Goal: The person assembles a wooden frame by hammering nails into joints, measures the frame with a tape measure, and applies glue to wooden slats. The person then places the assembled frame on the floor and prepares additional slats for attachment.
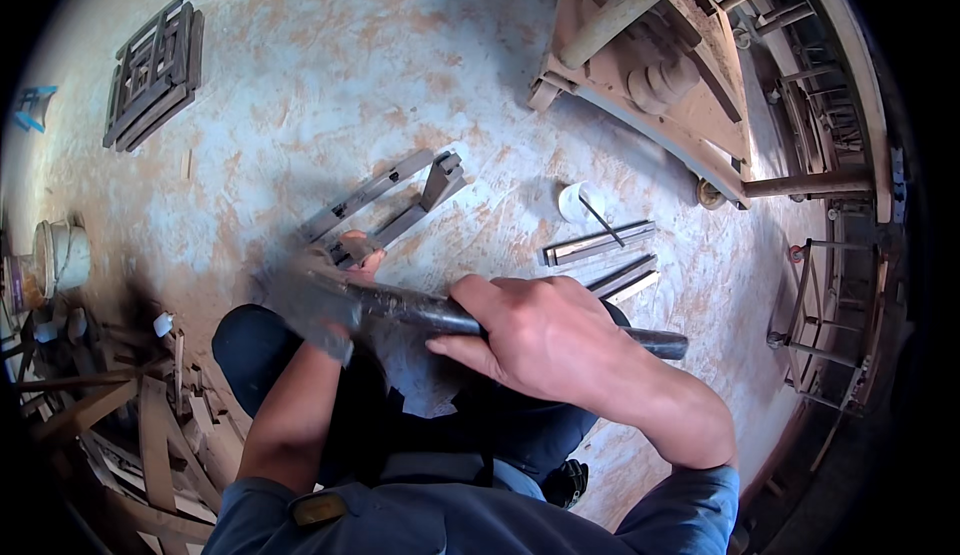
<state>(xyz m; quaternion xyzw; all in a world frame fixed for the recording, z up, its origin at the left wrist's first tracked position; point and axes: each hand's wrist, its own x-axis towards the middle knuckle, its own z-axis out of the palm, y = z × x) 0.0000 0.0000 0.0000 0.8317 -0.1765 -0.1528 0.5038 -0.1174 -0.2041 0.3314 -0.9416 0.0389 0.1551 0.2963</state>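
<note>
Right hand (560, 340) clenched mid-handle on hammer (400, 307), head blurred over wooden frame piece (385, 205) on floor (330, 75). Left hand (358, 252) pinches frame end, mostly hidden under hammer head (grip type unclear). Judgement: short square taps, fingers off strike line. No readable labels; white bucket (62, 255) far left, white cup (578, 200) right of frame.

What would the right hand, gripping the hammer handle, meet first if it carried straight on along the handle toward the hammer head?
The right hand would likely meet the blurred hammer head, then the left hand holding the small wooden frame; depth is unclear.
</note>
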